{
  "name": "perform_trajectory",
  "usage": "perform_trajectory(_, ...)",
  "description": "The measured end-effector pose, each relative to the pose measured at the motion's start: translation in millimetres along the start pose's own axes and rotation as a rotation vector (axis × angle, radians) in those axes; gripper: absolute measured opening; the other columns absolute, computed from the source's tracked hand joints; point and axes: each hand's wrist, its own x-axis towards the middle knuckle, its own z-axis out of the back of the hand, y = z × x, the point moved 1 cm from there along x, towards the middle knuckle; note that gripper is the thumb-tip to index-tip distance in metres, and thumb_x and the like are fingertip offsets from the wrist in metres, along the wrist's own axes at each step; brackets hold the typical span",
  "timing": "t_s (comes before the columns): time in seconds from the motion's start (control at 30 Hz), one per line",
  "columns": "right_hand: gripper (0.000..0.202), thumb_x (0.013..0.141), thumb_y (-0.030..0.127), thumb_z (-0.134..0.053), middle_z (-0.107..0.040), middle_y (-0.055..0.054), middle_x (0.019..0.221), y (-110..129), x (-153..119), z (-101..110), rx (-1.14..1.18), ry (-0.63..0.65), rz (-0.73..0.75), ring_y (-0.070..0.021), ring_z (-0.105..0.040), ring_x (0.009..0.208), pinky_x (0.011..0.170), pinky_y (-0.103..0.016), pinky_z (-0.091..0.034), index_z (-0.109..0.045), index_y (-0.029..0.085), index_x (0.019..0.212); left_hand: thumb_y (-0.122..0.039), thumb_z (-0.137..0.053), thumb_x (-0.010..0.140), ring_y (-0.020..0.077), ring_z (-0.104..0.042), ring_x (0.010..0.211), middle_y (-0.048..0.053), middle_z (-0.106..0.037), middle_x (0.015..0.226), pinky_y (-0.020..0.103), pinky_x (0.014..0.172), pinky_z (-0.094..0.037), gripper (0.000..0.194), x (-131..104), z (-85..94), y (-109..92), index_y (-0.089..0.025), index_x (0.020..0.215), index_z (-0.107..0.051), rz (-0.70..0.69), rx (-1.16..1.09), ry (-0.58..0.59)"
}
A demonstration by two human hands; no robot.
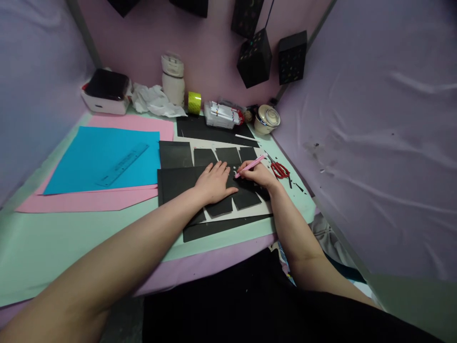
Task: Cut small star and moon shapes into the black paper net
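Observation:
A black sheet (176,183) with tab-like flaps along its upper and lower edges lies on a pale board on the table. My left hand (214,183) rests flat on it, fingers spread. My right hand (257,173) grips a pink pen-like tool (252,164), its tip down on the black sheet just right of my left hand. Small pale star and moon shapes (234,170) show near that tip. Red-handled scissors (280,170) lie right of my right hand, among small black scraps.
Blue sheet (85,157) and clear ruler (123,164) lie over pink sheets (82,205) at left. Behind stand a white bottle (173,85), yellow tape roll (194,103), box of pens (222,115) and lidded bowl (267,119). Black boxes (255,59) hang above.

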Motion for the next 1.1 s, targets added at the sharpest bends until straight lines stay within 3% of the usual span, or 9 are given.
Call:
perform_trajectory(0.47, 0.013, 0.072, 0.031, -0.066, -0.063, 0.001, 0.059, -3, 1, 0, -0.033, -0.031, -0.003, -0.0110, -0.052, 0.053, 0.048, -0.022, -0.035, -0.066, 0.018, 0.073, -0.066, -0.036, 0.090, 0.0275, -0.018, 0.148, 0.015, -0.026, 0.159, 0.042, 0.119, -0.012, 0.083, 1, -0.6, 0, -0.009, 0.149, -0.033, 0.001, 0.005, 0.008)
perform_trajectory(0.9, 0.022, 0.078, 0.042, -0.069, -0.070, -0.003, 0.080, -14, -13, -8, -0.111, -0.160, 0.151, -0.0189, -0.064, 0.078, 0.072, -0.030, -0.049, -0.068, 0.020, 0.079, -0.067, -0.032, 0.091, 0.0274, -0.016, 0.148, 0.015, -0.024, 0.159, 0.042, 0.119, -0.011, 0.083, 2, 0.0, 0, -0.008, 0.149, -0.032, -0.002, 0.008, 0.024)
perform_trajectory(1.1, 0.018, 0.080, 0.038, -0.067, -0.071, -0.004, 0.089, -16, -12, -8, -0.114, -0.119, 0.212, -0.0199, -0.066, 0.086, 0.080, -0.032, -0.049, -0.071, 0.021, 0.086, -0.066, -0.034, 0.091, 0.0276, -0.016, 0.148, 0.014, -0.024, 0.159, 0.042, 0.120, -0.012, 0.083, 1, 1.5, -1, -0.007, 0.150, -0.031, 0.001, 0.019, 0.036)
